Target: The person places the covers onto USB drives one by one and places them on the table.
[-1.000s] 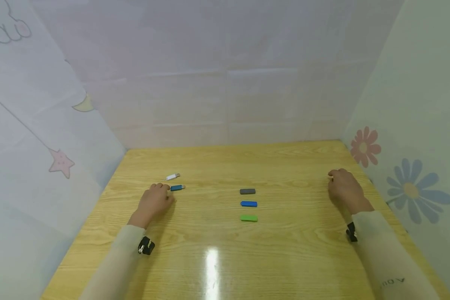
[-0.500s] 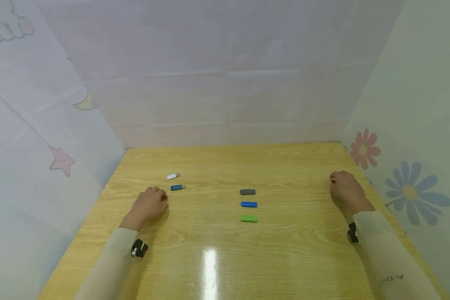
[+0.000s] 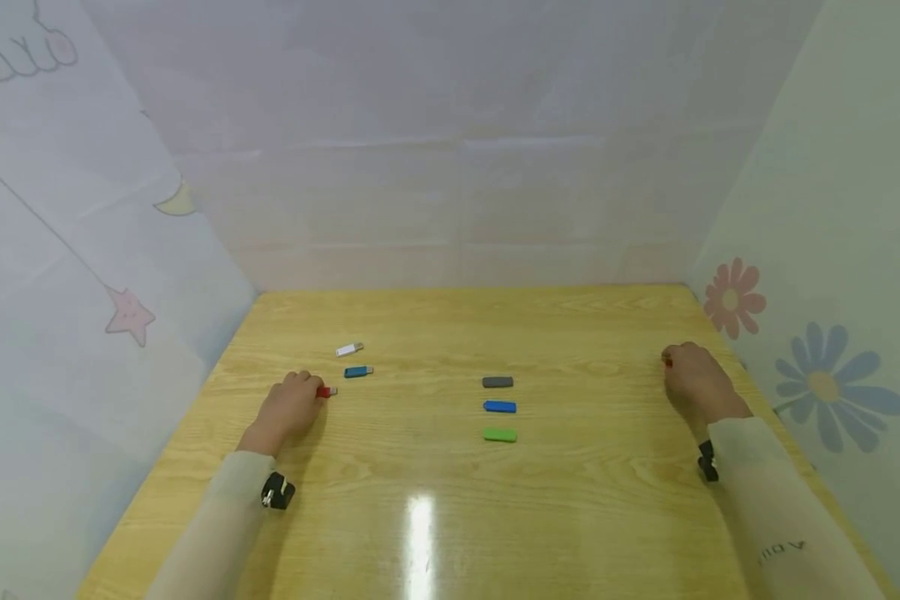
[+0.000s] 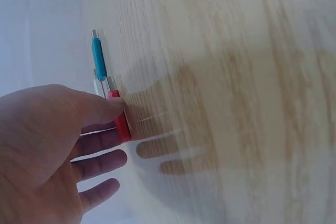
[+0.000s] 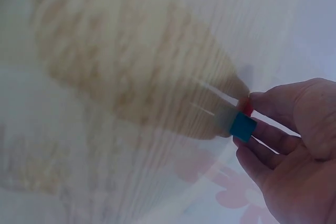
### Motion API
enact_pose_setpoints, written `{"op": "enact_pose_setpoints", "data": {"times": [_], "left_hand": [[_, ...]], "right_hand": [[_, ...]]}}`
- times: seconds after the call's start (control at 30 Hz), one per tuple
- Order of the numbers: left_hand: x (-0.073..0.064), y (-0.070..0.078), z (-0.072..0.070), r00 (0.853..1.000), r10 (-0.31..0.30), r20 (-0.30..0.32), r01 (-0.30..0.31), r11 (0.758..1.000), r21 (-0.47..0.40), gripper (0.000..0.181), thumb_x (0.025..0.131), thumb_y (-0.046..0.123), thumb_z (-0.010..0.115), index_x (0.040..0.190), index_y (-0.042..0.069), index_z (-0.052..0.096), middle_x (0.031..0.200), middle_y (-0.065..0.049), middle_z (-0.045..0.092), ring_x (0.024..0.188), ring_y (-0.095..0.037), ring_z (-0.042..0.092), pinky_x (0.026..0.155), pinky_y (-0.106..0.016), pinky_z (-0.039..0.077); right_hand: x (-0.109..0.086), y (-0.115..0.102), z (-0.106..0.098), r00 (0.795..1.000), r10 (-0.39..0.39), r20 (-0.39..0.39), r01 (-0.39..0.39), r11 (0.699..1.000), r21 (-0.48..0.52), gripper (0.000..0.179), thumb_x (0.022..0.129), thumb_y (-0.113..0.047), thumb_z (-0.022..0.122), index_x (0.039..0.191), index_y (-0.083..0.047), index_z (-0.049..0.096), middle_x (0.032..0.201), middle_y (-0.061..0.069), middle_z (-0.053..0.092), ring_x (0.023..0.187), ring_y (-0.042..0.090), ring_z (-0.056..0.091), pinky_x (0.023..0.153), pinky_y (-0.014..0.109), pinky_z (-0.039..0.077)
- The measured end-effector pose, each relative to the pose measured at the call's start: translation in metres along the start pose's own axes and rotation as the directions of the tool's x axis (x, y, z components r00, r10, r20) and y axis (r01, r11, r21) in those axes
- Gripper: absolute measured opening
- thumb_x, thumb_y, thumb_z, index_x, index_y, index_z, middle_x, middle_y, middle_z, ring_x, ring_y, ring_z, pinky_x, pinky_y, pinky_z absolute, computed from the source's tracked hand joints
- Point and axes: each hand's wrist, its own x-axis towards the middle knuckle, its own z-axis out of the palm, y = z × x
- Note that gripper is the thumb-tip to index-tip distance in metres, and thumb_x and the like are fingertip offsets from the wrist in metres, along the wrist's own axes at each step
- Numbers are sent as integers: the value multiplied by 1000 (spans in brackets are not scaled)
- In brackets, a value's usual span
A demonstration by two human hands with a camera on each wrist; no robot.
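Note:
My left hand (image 3: 288, 408) pinches a red USB flash drive (image 4: 119, 119) between thumb and fingers, low at the table on the left. Its metal plug points away from the palm. Just beyond lie a teal flash drive (image 3: 357, 372) and a white flash drive (image 3: 348, 350), both with bare plugs. At the far right, my right hand (image 3: 696, 382) pinches a small red cap (image 5: 246, 106), mostly hidden by the fingertips. A small teal cap (image 5: 243, 126) shows beside those fingers; whether they touch it I cannot tell.
Mid-table, a grey stick (image 3: 497, 382), a blue stick (image 3: 499, 407) and a green stick (image 3: 499, 435) lie in a column, no plugs showing. The wooden table (image 3: 450, 333) meets a pale back wall (image 3: 450, 208) and printed side walls.
My left hand has drawn back from beside the teal drive towards the left. The red flash drive has come into sight in its fingers. My right hand has hardly moved.

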Motion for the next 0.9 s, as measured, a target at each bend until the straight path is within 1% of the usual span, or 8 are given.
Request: {"op": "enact_pose_setpoints", "data": {"times": [0.07, 0.13, 0.2, 0.3, 0.37, 0.47, 0.73, 0.9], "left_hand": [[-1, 0, 0, 1000, 6, -1, -6, 1000, 3, 18, 100, 13, 62, 110, 0, 67, 104, -16, 63, 99, -38, 57, 79, -55, 52], [-2, 1, 0, 1000, 8, -1, -8, 1000, 5, 16, 100, 14, 64, 109, 1, 67, 104, -15, 63, 99, -37, 58, 79, -55, 52], [-3, 3, 0, 1000, 6, 1, -6, 1000, 1, 16, 99, 15, 66, 109, 2, 67, 103, -14, 64, 99, -36, 57, 80, -55, 52], [-2, 4, -1, 1000, 6, -2, -6, 1000, 0, 15, 99, 16, 68, 107, 3, 67, 102, -13, 64, 99, -35, 58, 80, -54, 52], [0, 4, -1, 1000, 11, -7, -11, 1000, 0, 14, 99, 16, 68, 106, 4, 66, 99, -12, 64, 96, -34, 57, 79, -54, 51], [2, 4, -1, 1000, 16, -16, -16, 1000, 1, 13, 97, 16, 69, 102, 5, 65, 94, -11, 63, 90, -32, 56, 75, -51, 51], [1, 5, -2, 999, 16, -28, -17, 999, -34, 16, 94, 14, 74, 95, 6, 60, 84, -7, 62, 78, -26, 59, 66, -45, 51], [2, 9, -3, 1000, -2, -12, 1, 993, -117, 14, 96, 12, 71, 95, 7, 58, 85, -5, 63, 74, -20, 56, 65, -38, 50]], "right_hand": [[-1, 2, 2, 1000, 9, 9, -9, 1000, 9, 42, 101, 0, 33, 136, 16, 49, 130, 42, 45, 120, 59, 44, 99, 68, 40], [0, 3, 5, 1000, 4, 7, -4, 1000, 11, 32, 99, 2, 33, 112, 13, 60, 108, 36, 52, 100, 52, 52, 87, 61, 47], [2, 2, 6, 1000, 1, -9, 0, 1000, 6, 25, 96, 5, 32, 85, 3, 54, 88, 26, 48, 81, 40, 49, 72, 49, 44], [4, 0, 6, 999, -4, -37, 4, 1000, -6, 26, 96, 7, 31, 77, -3, 47, 84, 21, 50, 77, 33, 48, 70, 43, 36], [3, -1, 3, 999, 18, -32, -18, 1000, 6, 30, 99, 5, 32, 99, 7, 62, 108, 34, 58, 99, 48, 56, 84, 52, 48], [1, -3, 0, 999, 38, -17, -38, 999, 10, 39, 101, 4, 36, 135, 11, 56, 136, 37, 49, 126, 57, 44, 105, 66, 39], [2, -5, 1, 994, 12, -106, -16, 999, -37, 29, 100, 1, 49, 124, 13, 61, 119, 36, 55, 109, 54, 53, 92, 64, 47], [0, -12, -1, 991, 41, -124, -41, 999, 4, 30, 103, -3, 50, 128, 12, 58, 122, 36, 50, 110, 54, 51, 88, 62, 49]]}}
